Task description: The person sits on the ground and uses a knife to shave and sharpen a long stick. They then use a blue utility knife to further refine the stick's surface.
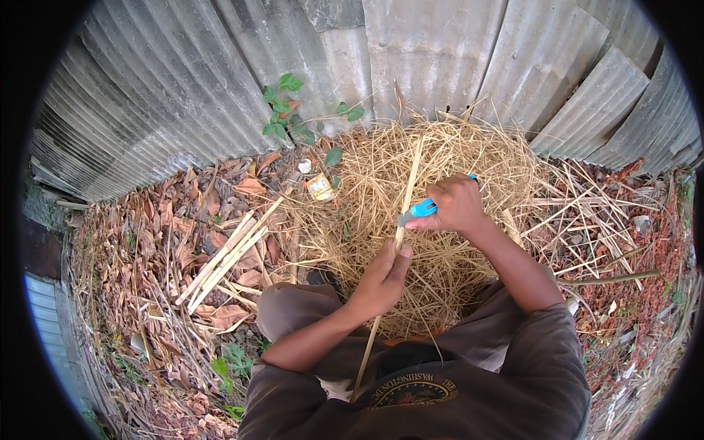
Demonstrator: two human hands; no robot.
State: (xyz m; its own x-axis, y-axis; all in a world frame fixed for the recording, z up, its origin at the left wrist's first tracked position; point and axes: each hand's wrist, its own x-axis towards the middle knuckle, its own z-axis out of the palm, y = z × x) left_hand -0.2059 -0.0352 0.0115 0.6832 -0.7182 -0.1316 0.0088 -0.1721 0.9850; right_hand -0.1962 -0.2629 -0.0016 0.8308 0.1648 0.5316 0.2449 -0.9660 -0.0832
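Note:
My left hand (382, 281) is closed round a long, pale split strip (411, 172), likely bamboo or wood. The strip slants from near my lap up and away over the straw. In my right hand (456, 205) is a utility knife (424, 209) with a bright blue handle, gripped in closed fingers. Its short grey blade lies against the strip, just beyond my left thumb. Under both hands spreads a heap of straw-like shavings (469, 158), between my bent legs and the wall.
Corrugated metal sheets (293, 51) stand as a wall at the far side. Several pale strips (229, 257) lie on dry leaves to the left. More thin sticks (587, 213) are scattered at right. A green plant (279, 110) and a small yellow packet (320, 188) sit near the wall.

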